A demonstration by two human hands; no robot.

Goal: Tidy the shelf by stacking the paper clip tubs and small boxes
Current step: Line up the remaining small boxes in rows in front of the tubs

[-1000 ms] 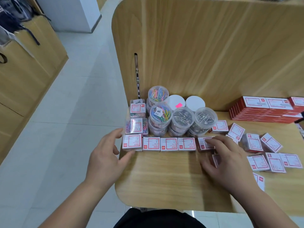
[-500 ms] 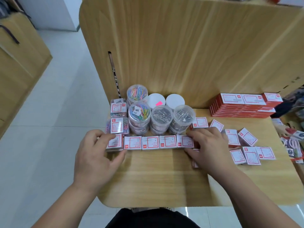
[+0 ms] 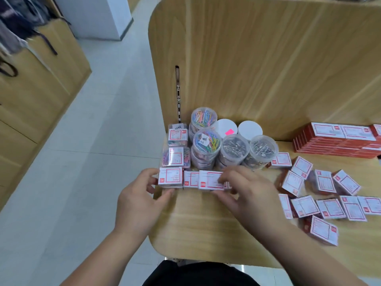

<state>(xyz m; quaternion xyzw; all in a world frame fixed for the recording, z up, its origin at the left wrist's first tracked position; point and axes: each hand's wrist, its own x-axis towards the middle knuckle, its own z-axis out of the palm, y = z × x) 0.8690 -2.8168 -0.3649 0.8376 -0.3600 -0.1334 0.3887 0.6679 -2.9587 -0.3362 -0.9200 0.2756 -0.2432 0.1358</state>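
A row of small red-and-white boxes (image 3: 191, 179) lies along the front of the clear paper clip tubs (image 3: 234, 150) on the wooden shelf (image 3: 198, 223). My left hand (image 3: 138, 203) grips the leftmost box (image 3: 170, 176) at the shelf's left edge, thumb below and fingers at its side. My right hand (image 3: 247, 193) pinches a raised box (image 3: 210, 180) over the row's middle and hides the boxes behind it. Tubs with coloured clips (image 3: 207, 142) stand at the back left.
Several loose small boxes (image 3: 321, 195) lie scattered on the shelf's right half. A stack of flat red boxes (image 3: 338, 141) sits at the back right. A wooden back panel (image 3: 268, 58) rises behind the tubs. Tiled floor (image 3: 82, 162) lies beyond the shelf's left edge.
My right hand has moved left along the row and now holds one box raised above it. My left hand has closed round the leftmost box. The camera has shifted.
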